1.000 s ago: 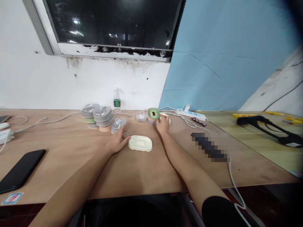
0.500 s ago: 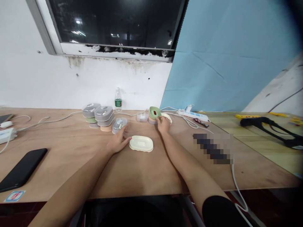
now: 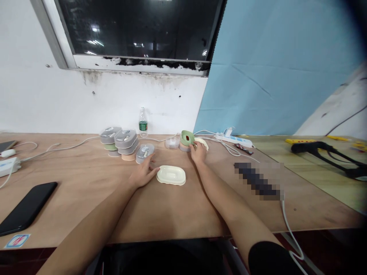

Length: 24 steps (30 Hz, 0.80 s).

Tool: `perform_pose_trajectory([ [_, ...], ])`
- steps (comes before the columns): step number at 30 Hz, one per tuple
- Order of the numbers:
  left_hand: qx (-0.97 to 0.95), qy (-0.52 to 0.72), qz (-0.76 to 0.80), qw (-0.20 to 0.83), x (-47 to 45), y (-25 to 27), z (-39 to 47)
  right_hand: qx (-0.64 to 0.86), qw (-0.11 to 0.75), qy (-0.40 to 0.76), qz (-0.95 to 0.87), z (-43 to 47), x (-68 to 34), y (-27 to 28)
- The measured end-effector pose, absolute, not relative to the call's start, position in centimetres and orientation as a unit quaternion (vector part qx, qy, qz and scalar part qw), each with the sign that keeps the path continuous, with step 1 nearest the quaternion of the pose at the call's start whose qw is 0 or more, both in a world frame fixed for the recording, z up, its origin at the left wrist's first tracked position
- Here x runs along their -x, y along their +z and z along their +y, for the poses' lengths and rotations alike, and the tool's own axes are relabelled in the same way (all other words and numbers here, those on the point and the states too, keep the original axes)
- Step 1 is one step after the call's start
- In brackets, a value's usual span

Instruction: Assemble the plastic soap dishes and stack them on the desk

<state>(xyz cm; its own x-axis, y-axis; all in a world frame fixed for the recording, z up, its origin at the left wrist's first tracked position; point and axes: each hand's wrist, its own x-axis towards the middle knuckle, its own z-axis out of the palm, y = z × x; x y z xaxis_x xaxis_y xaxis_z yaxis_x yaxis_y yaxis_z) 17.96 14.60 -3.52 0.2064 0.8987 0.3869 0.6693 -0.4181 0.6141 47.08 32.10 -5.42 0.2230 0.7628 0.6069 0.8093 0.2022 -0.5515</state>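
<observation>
Directions read from cream dish [image 3: 171, 175], set lengthwise on table [image 3: 172, 214]. Left hand [image 3: 142, 173] placed at 9 o'clock, fingers loosely spread, thumb held at dish's rim. Right hand [image 3: 198, 153] placed near 2 o'clock, fingers bent at edge of green dish [image 3: 187, 136]; whether edge is gripped cannot be told. Gray lidded box [image 3: 144, 153] seen at 10 o'clock, beside left fingertips. Green dish rested on pale box [image 3: 184, 146] at 1 o'clock. Bottle [image 3: 143, 125] stood upright at 11 o'clock.
</observation>
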Motion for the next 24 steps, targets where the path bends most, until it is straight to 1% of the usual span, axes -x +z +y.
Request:
perform_pose_trajectory([
  [2, -0.779, 0.346, 0.502, 0.142, -18.1, -3.3, 14.3, 0.632, 0.46, -0.021, -0.623, 32.0, -47.1, -5.4],
  [6, -0.85, 0.278, 0.433, 0.11, -18.8, -2.9, 13.9, 0.633, 0.457, -0.019, -0.625, 31.9, -47.1, -5.5],
  [11, -0.873, 0.243, 0.413, 0.09, -19.5, -3.3, 14.0, 0.594, 0.492, -0.048, -0.635, 30.9, -46.8, -5.2],
  [15, -0.86, 0.25, 0.433, 0.1, -19.3, -3.0, 14.1, 0.517, 0.526, -0.056, -0.673, 29.3, -45.6, -4.6],
  [18, -0.827, 0.276, 0.479, 0.101, -19.1, -2.2, 13.8, 0.456, 0.539, -0.032, -0.707, 28.0, -44.4, -4.0],
  [24, -0.731, 0.373, 0.565, 0.083, -18.5, -1.4, 13.6, 0.371, 0.482, 0.042, -0.792, 25.7, -42.4, -3.3],
])
